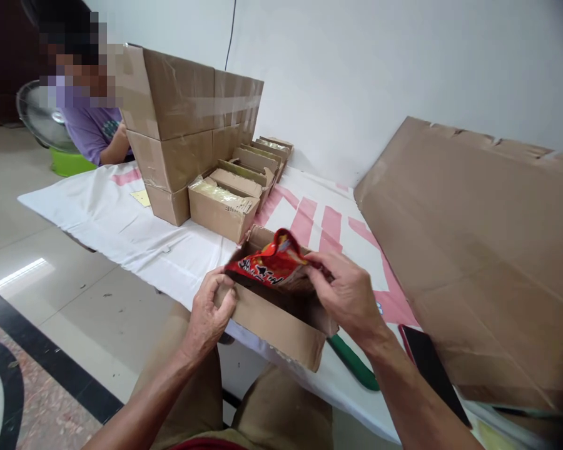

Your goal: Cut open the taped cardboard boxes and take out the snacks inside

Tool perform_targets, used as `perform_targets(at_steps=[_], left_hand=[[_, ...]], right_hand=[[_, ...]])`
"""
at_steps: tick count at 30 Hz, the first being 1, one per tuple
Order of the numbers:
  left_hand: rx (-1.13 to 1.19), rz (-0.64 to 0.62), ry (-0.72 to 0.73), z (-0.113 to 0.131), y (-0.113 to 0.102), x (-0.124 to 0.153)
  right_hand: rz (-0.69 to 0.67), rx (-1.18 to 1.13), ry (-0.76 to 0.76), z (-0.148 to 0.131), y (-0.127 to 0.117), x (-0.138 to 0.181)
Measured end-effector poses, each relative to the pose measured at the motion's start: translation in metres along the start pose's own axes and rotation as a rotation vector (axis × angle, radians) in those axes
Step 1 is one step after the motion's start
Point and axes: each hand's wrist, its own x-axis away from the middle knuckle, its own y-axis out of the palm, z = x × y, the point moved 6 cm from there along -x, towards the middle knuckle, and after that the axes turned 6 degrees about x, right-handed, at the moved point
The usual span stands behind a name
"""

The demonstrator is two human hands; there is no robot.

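Observation:
A small open cardboard box [274, 315] sits at the table's near edge, in front of me. In its opening a red printed plastic packet [272, 265] stands tilted, its upper edge curled above the box rim. My left hand [211, 309] is closed on the box's left corner, thumb along the near wall and fingertips close to the packet's left end. With thumb and fingers, my right hand [344, 290] pinches the packet's right edge over the box's right end. The packet's lower part is hidden inside the box.
Taped cartons [178, 100] are stacked at the left, beside a row of small open boxes [237, 181]. A large cardboard piece [478, 250] leans at the right. Near my right forearm lie a green-handled object [354, 362] and a dark phone [431, 369]. A person [87, 125] sits behind the stack.

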Motion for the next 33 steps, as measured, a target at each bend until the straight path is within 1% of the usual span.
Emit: perform_targets(at_steps=[1,3,6,7,8,9,12,13,14,15,17,19,21,22,23,25,26,27,28,29,31,32,33], left_hand=[[-0.009,0.004,0.005,0.002,-0.001,0.000],[-0.043,0.046,0.050,0.012,-0.006,0.000],[-0.045,0.148,0.166,0.042,-0.020,0.007],[-0.004,0.143,0.166,0.052,-0.023,0.010],[0.071,0.099,0.126,0.059,-0.024,0.012],[0.187,0.014,0.048,0.065,-0.022,0.013],[0.680,-0.322,-0.322,0.076,0.000,0.021],[0.831,-0.392,-0.422,0.081,0.006,0.023],[0.944,-0.422,-0.492,0.084,0.010,0.025],[1.014,-0.424,-0.538,0.085,0.011,0.025],[1.062,-0.377,-0.555,0.084,0.010,0.023],[1.050,-0.323,-0.542,0.080,0.007,0.022],[1.018,-0.285,-0.528,0.077,0.003,0.020],[0.998,-0.281,-0.526,0.076,0.002,0.020],[0.979,-0.291,-0.523,0.075,0.001,0.020],[0.953,-0.326,-0.507,0.076,0.001,0.020],[0.950,-0.347,-0.502,0.075,0.002,0.021],[0.957,-0.364,-0.499,0.075,0.003,0.022],[0.973,-0.378,-0.500,0.075,0.004,0.023],[0.993,-0.394,-0.507,0.074,0.006,0.025],[1.024,-0.440,-0.547,0.075,0.010,0.028],[1.032,-0.460,-0.570,0.076,0.012,0.029],[1.036,-0.462,-0.584,0.077,0.013,0.029]], right_hand=[[0.094,-0.057,0.016,0.001,-0.013,0.003],[0.240,-0.105,0.044,0.002,-0.034,0.010],[0.371,-0.050,0.040,-0.006,-0.056,0.018],[0.401,-0.014,0.016,-0.011,-0.061,0.021],[0.431,0.026,-0.021,-0.017,-0.066,0.024],[0.464,0.066,-0.070,-0.023,-0.070,0.027],[0.546,0.171,-0.256,-0.042,-0.076,0.043],[0.551,0.193,-0.317,-0.048,-0.075,0.049],[0.540,0.211,-0.375,-0.053,-0.072,0.056],[0.514,0.225,-0.430,-0.057,-0.067,0.064],[0.442,0.242,-0.520,-0.065,-0.055,0.079],[0.360,0.227,-0.590,-0.071,-0.044,0.093],[0.302,0.160,-0.600,-0.071,-0.040,0.105],[0.300,0.107,-0.565,-0.068,-0.041,0.108],[0.318,0.048,-0.495,-0.061,-0.046,0.110],[0.385,-0.077,-0.258,-0.039,-0.058,0.108],[0.386,-0.150,-0.123,-0.025,-0.062,0.105],[0.351,-0.245,-0.005,-0.013,-0.063,0.101],[0.273,-0.367,0.085,-0.004,-0.060,0.097],[0.152,-0.507,0.145,0.001,-0.054,0.092],[-0.124,-0.791,0.221,-0.001,-0.035,0.086],[-0.224,-0.907,0.257,-0.004,-0.027,0.086],[-0.272,-0.987,0.299,-0.006,-0.021,0.086]])
